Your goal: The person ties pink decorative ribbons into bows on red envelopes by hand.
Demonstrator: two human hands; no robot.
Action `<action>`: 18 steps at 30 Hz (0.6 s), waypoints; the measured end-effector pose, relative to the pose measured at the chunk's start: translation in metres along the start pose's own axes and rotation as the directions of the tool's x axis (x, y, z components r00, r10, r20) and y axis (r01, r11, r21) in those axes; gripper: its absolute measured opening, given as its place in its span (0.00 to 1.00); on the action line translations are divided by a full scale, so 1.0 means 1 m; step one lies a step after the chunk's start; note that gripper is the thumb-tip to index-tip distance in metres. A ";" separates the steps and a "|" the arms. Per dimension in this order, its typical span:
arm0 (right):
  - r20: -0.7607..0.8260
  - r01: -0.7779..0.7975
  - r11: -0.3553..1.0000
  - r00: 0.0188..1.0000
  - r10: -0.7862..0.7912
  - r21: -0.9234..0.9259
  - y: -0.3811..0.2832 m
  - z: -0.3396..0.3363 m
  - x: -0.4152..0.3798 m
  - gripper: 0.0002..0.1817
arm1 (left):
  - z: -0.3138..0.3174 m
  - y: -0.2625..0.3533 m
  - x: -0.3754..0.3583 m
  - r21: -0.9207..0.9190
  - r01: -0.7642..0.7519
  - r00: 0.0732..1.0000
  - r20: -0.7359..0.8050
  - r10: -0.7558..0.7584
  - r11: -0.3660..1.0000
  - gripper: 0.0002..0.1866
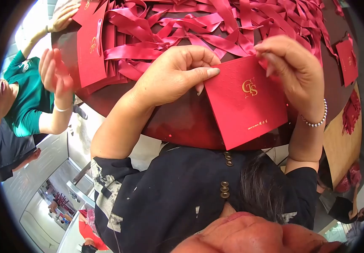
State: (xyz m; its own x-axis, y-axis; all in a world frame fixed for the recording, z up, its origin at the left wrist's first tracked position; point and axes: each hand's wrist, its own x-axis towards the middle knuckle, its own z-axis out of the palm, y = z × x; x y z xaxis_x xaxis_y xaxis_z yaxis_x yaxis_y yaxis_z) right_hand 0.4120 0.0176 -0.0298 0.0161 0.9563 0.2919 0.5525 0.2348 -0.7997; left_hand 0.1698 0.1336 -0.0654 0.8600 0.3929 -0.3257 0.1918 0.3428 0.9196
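Note:
A red paper gift bag (249, 114) with a gold logo hangs tilted in front of me, over the near edge of the table. My left hand (175, 76) pinches its upper left corner between thumb and fingers. At the upper right edge of the bag is my right hand (295, 69), its fingers curled together and slightly blurred. Whether those fingers grip the bag's edge or a ribbon is not clear. Just beyond both hands lies a tangle of pinkish-red satin ribbons (198, 23).
A stack of red bags (91, 55) stands at the left of the round dark table (169, 122). Another red bag (347, 61) lies at its right edge. On the left, a person in a green top (34, 101) has both hands near the stack. More people are in the background.

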 end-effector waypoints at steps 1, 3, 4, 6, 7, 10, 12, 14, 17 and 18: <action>0.090 0.003 1.000 0.996 -0.002 -0.007 0.000 0.001 -0.002 0.14 | 0.001 0.001 -0.001 -0.002 0.000 1.000 0.002 0.000 1.000 0.09; 0.189 0.078 0.995 0.980 -0.066 -0.060 0.001 0.005 -0.003 0.16 | 0.002 0.002 -0.003 0.003 0.008 1.000 -0.008 -0.008 1.000 0.09; 0.190 0.080 0.995 0.980 -0.067 -0.063 0.000 0.007 -0.003 0.16 | 0.002 0.003 -0.003 0.008 0.017 1.000 -0.017 -0.017 1.000 0.09; 0.194 0.142 0.982 0.974 -0.116 -0.128 -0.003 0.012 -0.004 0.17 | 0.002 -0.001 -0.003 -0.013 0.004 1.000 -0.019 -0.004 1.000 0.09; 0.185 0.173 0.971 0.972 -0.142 -0.167 -0.004 0.012 -0.003 0.17 | 0.001 -0.003 -0.003 -0.033 -0.006 1.000 -0.021 0.005 0.999 0.10; 0.114 0.000 0.997 0.993 0.009 -0.079 -0.010 0.019 -0.008 0.13 | 0.000 -0.001 -0.006 0.006 0.001 1.000 -0.022 0.000 1.000 0.10; 0.143 0.089 0.990 0.987 -0.072 -0.112 -0.005 0.023 -0.009 0.11 | 0.001 -0.005 -0.009 0.000 -0.013 0.999 -0.037 0.013 1.000 0.10; 0.176 0.178 0.974 0.973 -0.152 -0.142 -0.003 0.027 -0.010 0.10 | 0.000 -0.001 -0.012 0.034 0.041 0.999 -0.038 -0.040 0.999 0.09; 0.163 0.196 0.965 0.972 -0.168 -0.173 -0.006 0.035 -0.010 0.08 | 0.001 -0.001 -0.013 0.014 0.033 0.999 -0.033 -0.032 0.999 0.09; 0.152 0.209 0.959 0.972 -0.182 -0.192 -0.006 0.038 -0.011 0.08 | 0.001 -0.002 -0.014 0.014 0.032 0.999 -0.033 -0.031 0.999 0.09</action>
State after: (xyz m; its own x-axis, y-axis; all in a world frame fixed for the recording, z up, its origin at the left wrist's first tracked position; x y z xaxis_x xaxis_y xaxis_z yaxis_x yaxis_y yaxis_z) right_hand 0.3768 0.0122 -0.0482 -0.2112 0.9129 0.3493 0.6935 0.3918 -0.6047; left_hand 0.1582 0.1266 -0.0623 0.8376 0.4098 -0.3613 0.2254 0.3432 0.9118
